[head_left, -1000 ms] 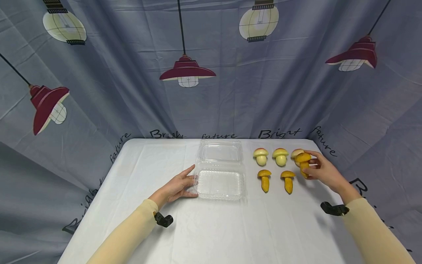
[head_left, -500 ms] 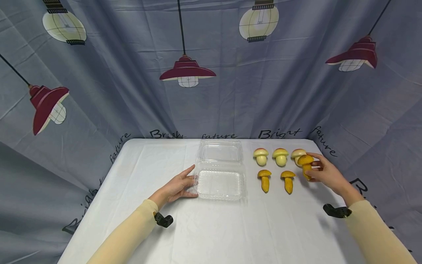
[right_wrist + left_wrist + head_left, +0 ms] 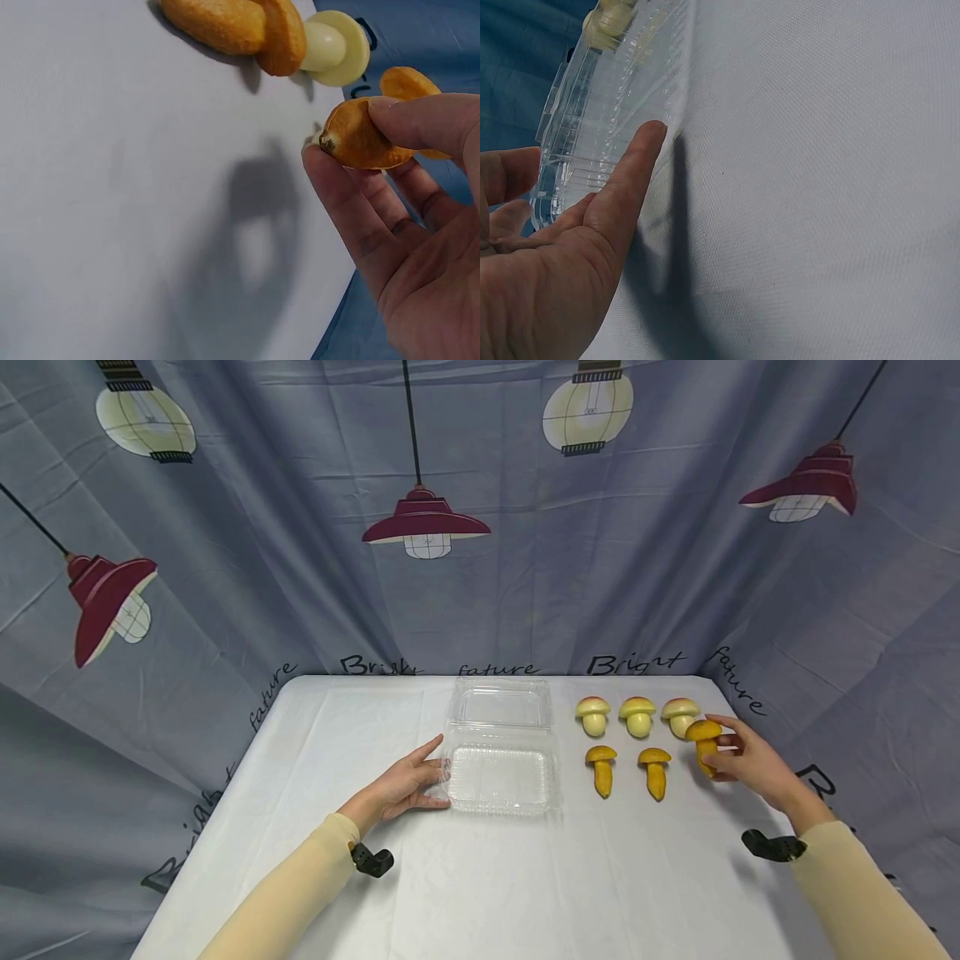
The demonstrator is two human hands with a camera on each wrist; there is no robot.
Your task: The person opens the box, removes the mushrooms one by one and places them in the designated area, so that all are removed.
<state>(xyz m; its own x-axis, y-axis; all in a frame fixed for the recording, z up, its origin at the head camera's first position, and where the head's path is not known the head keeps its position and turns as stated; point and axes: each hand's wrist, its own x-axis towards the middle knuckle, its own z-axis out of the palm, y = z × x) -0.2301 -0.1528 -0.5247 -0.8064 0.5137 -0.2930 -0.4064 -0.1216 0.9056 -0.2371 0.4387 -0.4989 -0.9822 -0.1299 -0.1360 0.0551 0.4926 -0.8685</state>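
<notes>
My right hand pinches an orange-brown mushroom by its stem, thumb against fingers. The right wrist view has the stem end of this mushroom facing the camera, above the cloth where the hand's shadow falls. With spread, fairly straight fingers, my left hand rests at the left side of an opened clear plastic clamshell box. The left wrist view puts a long finger along the box wall. Two more orange-brown mushrooms, one left and one right, lie right of the box.
Behind them stands a row of pale mushrooms with yellow-red caps: a left one, a middle one and a right one. The box lid lies folded back. A grey printed curtain borders the white table.
My right hand has moved slightly right and toward me with the orange-brown mushroom, uncovering more of the pale mushroom behind it. The left hand and the box have stayed put.
</notes>
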